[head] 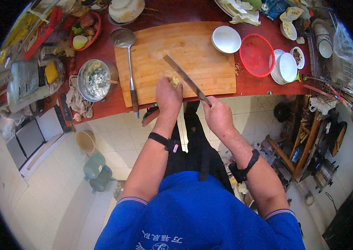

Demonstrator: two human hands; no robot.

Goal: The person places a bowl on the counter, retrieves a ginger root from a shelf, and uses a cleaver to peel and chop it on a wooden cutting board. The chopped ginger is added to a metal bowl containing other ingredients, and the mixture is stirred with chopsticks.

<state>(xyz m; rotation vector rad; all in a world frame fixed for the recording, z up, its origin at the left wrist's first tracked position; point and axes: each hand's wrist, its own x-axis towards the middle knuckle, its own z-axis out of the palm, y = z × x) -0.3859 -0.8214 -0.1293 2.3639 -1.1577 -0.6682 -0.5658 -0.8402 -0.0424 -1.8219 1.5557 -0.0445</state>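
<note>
My right hand (218, 115) is closed around the handle of a broad-bladed kitchen knife (184, 76), its blade slanting up and left over the wooden cutting board (179, 40). At the board's near edge, my left hand (168, 93) holds a small pile of pale yellow-green food pieces (174, 82) between curled fingers, left of the blade. What the food is cannot be told. A metal ladle (130, 68) with a dark handle lies along the board's left side. A white bowl (226, 39) stands at its upper right corner.
Left of the board are a metal bowl of white and green food (93, 80), a crumpled cloth (78, 100) and a red basket of vegetables (85, 31). On the right stand a red plastic basket (257, 55), a stacked white bowl (288, 67) and a small bowl with brown bits (297, 57).
</note>
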